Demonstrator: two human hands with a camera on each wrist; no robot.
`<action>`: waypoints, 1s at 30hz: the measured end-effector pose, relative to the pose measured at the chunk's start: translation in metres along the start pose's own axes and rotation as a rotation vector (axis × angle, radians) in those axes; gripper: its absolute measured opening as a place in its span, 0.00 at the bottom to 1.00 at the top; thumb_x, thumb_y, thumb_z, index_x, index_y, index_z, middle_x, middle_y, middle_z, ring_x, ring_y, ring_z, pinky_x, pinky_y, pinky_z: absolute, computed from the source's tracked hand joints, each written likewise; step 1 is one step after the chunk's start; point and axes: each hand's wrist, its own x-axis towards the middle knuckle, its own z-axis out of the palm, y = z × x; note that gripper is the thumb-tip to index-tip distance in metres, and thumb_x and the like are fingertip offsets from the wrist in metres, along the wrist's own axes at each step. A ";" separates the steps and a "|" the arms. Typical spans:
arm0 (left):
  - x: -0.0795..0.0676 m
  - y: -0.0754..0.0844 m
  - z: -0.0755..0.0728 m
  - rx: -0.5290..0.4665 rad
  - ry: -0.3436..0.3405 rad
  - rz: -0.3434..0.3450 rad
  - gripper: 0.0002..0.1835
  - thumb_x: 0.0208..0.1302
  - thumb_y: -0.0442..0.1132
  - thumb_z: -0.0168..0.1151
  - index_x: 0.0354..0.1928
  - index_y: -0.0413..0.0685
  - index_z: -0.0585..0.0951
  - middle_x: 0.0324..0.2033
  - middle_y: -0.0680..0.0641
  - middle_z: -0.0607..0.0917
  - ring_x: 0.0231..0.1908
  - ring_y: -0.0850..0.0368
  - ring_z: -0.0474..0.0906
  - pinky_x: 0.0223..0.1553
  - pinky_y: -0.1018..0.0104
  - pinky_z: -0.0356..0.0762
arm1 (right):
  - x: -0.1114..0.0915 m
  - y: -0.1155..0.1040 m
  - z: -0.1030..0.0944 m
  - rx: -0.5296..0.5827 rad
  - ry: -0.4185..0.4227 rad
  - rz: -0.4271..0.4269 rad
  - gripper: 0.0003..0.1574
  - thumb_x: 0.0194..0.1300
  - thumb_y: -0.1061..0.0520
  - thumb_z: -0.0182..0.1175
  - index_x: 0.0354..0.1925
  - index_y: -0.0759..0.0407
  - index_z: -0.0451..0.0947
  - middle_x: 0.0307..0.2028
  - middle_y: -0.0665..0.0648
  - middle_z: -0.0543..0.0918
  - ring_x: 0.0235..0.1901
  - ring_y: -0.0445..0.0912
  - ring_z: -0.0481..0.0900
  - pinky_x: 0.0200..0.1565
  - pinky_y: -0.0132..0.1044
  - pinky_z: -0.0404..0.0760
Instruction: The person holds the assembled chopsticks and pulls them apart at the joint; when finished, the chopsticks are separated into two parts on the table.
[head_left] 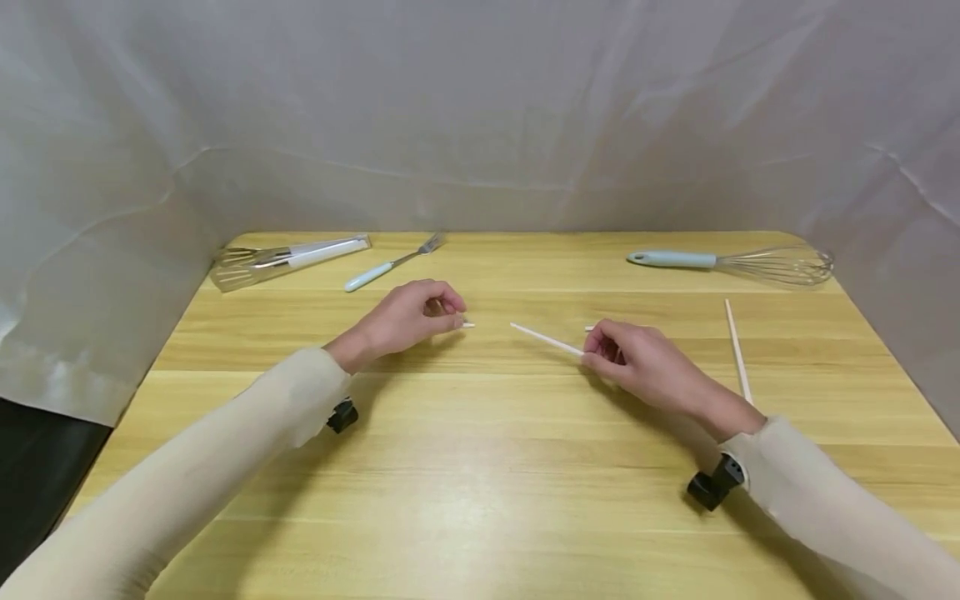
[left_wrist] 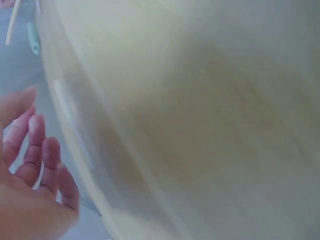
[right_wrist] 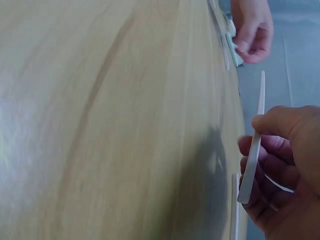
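My right hand point(head_left: 637, 362) pinches a white chopstick point(head_left: 546, 338) between thumb and fingers. In the right wrist view this chopstick point(right_wrist: 254, 155) slants above the table, its thin end toward the other hand. My left hand point(head_left: 416, 317) is at centre left with fingers loosely bent. No object shows between its fingers point(left_wrist: 36, 145) in the left wrist view. The tip of a second white stick point(head_left: 468, 325) shows just past the left fingertips, the rest hidden behind the hand. Behind the right hand, the end of another white stick point(head_left: 589, 328) peeks out.
To the right of the right hand lies another chopstick point(head_left: 737, 346). A whisk point(head_left: 723, 262) with a pale blue handle is at the back right. A fork point(head_left: 393, 263) and a metal utensil with a white handle point(head_left: 292, 260) lie at the back left. Grey cloth point(head_left: 480, 108) hangs behind the table.
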 end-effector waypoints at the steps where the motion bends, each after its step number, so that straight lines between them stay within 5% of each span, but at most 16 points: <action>1: -0.002 0.003 0.000 -0.002 0.005 0.020 0.11 0.79 0.44 0.69 0.56 0.51 0.86 0.50 0.52 0.86 0.52 0.53 0.80 0.57 0.55 0.77 | -0.001 -0.003 0.000 -0.005 -0.001 -0.009 0.05 0.78 0.55 0.69 0.45 0.55 0.83 0.33 0.48 0.83 0.33 0.42 0.76 0.37 0.32 0.77; 12: -0.028 0.035 0.021 -0.096 -0.086 0.143 0.14 0.84 0.48 0.60 0.60 0.50 0.86 0.51 0.52 0.88 0.50 0.54 0.82 0.51 0.55 0.83 | -0.004 -0.031 0.011 0.004 -0.006 -0.165 0.04 0.78 0.55 0.68 0.45 0.54 0.83 0.36 0.48 0.86 0.34 0.39 0.77 0.38 0.33 0.80; 20: -0.044 0.045 0.037 -0.048 -0.056 0.213 0.12 0.84 0.48 0.61 0.57 0.53 0.87 0.48 0.58 0.89 0.44 0.58 0.82 0.48 0.59 0.83 | -0.009 -0.046 0.015 0.001 0.085 -0.330 0.07 0.74 0.61 0.72 0.44 0.52 0.83 0.36 0.45 0.87 0.33 0.35 0.78 0.37 0.37 0.85; 30: -0.062 0.055 0.047 -0.015 -0.027 0.224 0.13 0.84 0.51 0.60 0.48 0.55 0.90 0.37 0.55 0.89 0.33 0.64 0.74 0.39 0.67 0.75 | -0.012 -0.056 0.017 0.028 0.214 -0.433 0.13 0.67 0.66 0.75 0.43 0.52 0.83 0.31 0.44 0.82 0.25 0.33 0.67 0.27 0.29 0.71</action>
